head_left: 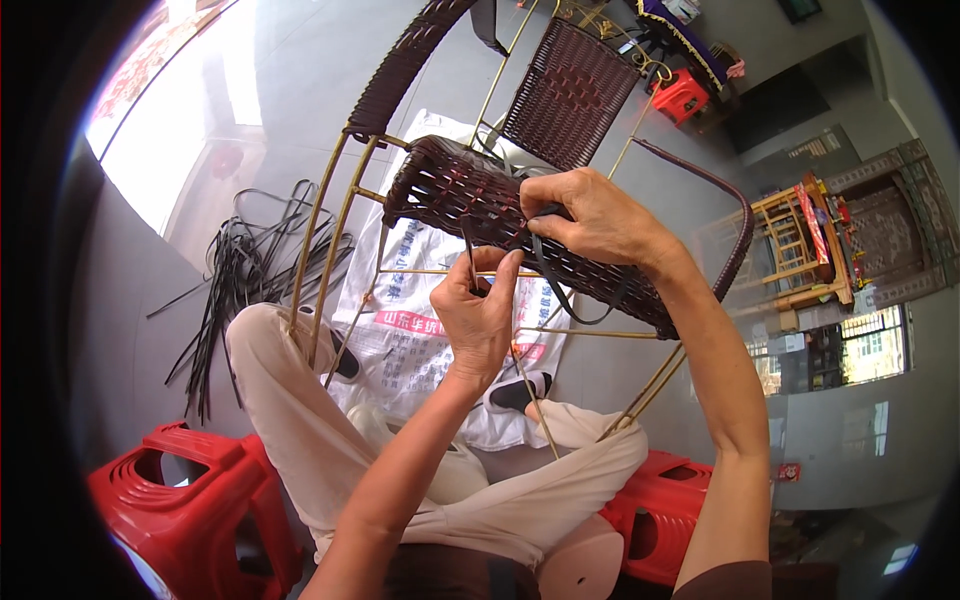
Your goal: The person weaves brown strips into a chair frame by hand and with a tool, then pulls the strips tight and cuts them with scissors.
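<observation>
A chair with a gold metal frame (pixel 345 225) lies tipped across my lap. Its dark brown woven seat panel (pixel 425 185) faces up in front of me. My right hand (pixel 595 215) pinches a dark flat weaving strip (pixel 565 300) against the top of the weave, and a loop of it hangs below. Just under the panel's near edge, my left hand (pixel 475 310) has thumb and fingers closed on a thin dark strip that runs up into the weave. The fingertips of both hands are close together. My right fingers hide part of the weave.
Loose dark strips (pixel 245 270) lie heaped on the grey floor at left. A printed white sack (pixel 390 340) is spread under the chair. Beyond stands the woven backrest (pixel 570 90). Red plastic stools (pixel 190 500) flank me, with another red stool (pixel 680 97) farther off.
</observation>
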### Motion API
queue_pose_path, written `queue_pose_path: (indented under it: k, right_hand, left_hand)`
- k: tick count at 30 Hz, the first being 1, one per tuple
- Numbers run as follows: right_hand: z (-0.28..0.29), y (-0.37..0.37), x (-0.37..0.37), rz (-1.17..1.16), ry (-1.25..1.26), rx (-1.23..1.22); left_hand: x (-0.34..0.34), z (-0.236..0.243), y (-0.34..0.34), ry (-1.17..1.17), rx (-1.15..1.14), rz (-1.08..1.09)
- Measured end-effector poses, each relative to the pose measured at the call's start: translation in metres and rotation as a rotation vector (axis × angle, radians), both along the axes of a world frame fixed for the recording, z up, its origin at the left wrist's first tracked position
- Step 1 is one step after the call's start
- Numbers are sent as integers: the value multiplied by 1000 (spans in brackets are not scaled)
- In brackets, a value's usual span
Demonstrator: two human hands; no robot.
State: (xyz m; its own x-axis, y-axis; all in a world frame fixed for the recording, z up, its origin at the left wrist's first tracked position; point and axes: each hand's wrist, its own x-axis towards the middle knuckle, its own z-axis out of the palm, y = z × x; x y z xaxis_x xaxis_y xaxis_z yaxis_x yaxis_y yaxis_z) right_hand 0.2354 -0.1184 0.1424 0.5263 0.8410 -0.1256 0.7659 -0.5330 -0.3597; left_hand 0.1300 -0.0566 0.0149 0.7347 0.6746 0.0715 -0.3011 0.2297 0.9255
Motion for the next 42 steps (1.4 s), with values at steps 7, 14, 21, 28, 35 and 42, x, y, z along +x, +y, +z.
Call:
queue_pose_path:
  k: [7,14,21,28,35,42]
  right_hand:
    - [2,-5,-1,-12,-32,45]
    - [-4,-47,-68,-436,-293,770]
    - [-127,-34,-150,-697,540,843]
    - [-105,24,-139,-745,1219,1296]
    - [-104,37,-151,-799,951,1231]
    - [-108,21,-180,-757,762,953]
  left_hand:
    - [6,6,8,-17,65,-43]
    - [-83,-20,58,187,79,-140]
    - [-205,-37,102,472,18,-437]
    - [-258,-37,103,572,92,-661]
    - [-248,-23,127,630,139,-930]
    - [-164,-18,129,461,96,-511]
